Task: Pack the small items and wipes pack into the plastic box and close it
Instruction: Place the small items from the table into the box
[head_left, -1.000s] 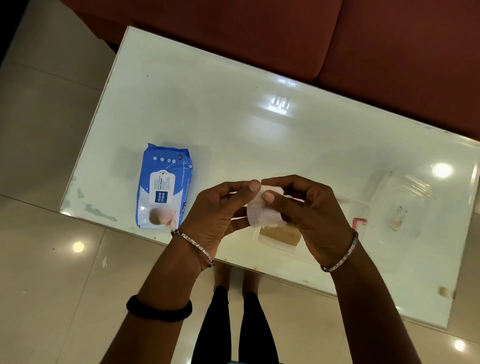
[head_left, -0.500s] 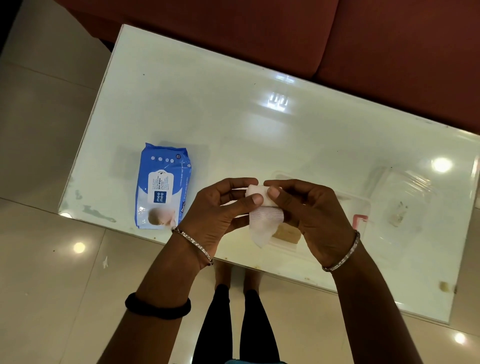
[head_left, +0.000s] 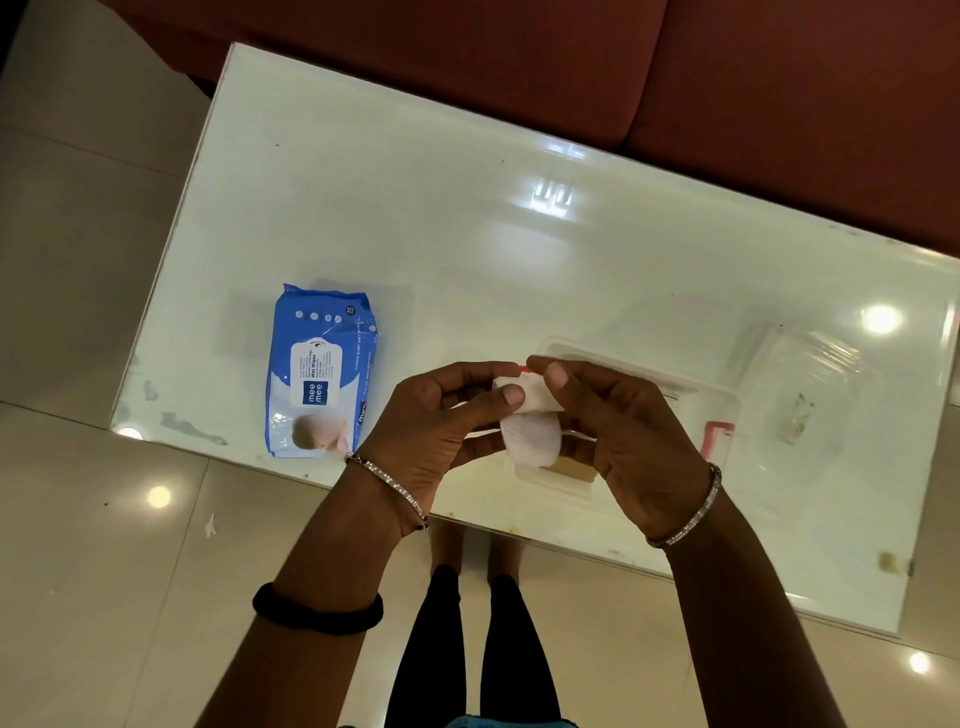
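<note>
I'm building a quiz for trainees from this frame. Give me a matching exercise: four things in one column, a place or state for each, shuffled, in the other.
Things:
1. wipes pack
2. gauze roll
3. box
4. lid

Places or states:
A. open, under the hands
B. flat on the table, left of the hands
C. on the table, right of the box
D. held by both hands

Pairs: 1-B, 2-D, 3-A, 4-C

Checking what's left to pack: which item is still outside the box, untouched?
The blue wipes pack, lying alone left of both hands; the white gauze is held over the box.
</note>
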